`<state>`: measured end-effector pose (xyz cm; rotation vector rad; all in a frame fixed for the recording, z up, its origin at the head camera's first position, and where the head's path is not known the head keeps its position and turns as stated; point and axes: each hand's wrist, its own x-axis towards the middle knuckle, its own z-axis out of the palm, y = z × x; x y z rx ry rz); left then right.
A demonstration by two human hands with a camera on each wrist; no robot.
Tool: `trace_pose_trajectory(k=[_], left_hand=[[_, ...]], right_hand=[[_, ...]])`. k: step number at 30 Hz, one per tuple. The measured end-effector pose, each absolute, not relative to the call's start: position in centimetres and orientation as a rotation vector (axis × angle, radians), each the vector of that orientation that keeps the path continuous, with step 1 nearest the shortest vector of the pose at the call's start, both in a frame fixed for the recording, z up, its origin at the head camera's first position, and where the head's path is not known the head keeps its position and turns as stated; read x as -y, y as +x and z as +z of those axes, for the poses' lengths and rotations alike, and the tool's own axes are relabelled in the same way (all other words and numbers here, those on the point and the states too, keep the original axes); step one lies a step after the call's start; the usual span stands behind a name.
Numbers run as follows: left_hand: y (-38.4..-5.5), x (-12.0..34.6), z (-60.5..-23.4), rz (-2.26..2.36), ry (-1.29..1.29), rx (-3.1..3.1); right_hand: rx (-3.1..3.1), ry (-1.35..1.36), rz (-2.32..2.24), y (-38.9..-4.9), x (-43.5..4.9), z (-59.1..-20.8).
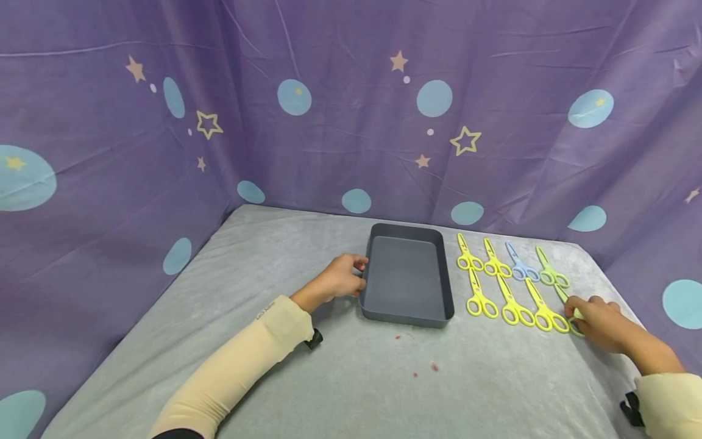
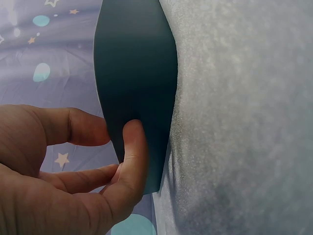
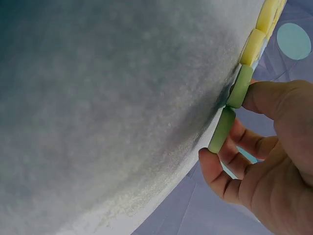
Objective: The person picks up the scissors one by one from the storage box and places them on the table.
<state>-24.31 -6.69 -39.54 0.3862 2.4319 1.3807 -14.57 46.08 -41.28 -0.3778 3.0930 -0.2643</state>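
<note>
A dark grey rectangular tray lies on the cloth-covered table, its inside bare. My left hand is at its left side; in the left wrist view, bent fingertips touch the outer wall and the rim. At the far right, my right hand holds the handle loops of light green scissors, thumb on one side and fingers on the other. The handles are at the tabletop; the hand partly covers these scissors in the head view. Yellow scissors lie just left of them.
Two rows of scissors stretch right of the tray: several yellow pairs, blue scissors and another green pair at the back. Purple patterned curtains enclose the table's back and sides. Small red marks dot the grey cloth.
</note>
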Motion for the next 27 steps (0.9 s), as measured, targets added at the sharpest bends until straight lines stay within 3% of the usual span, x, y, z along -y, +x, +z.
trace_pose_trajectory(k=[13,27], left_hand=[[-24.5,6.7,-39.8,1.368,0.403,-2.437],[-24.3,6.9,-39.8,1.388,0.388,-2.444]], right_hand=[[-3.078,-0.411,-0.313,-14.8,-46.8,-41.9],[-3.104,-0.425,-0.259,-15.7,-44.7,-39.8]])
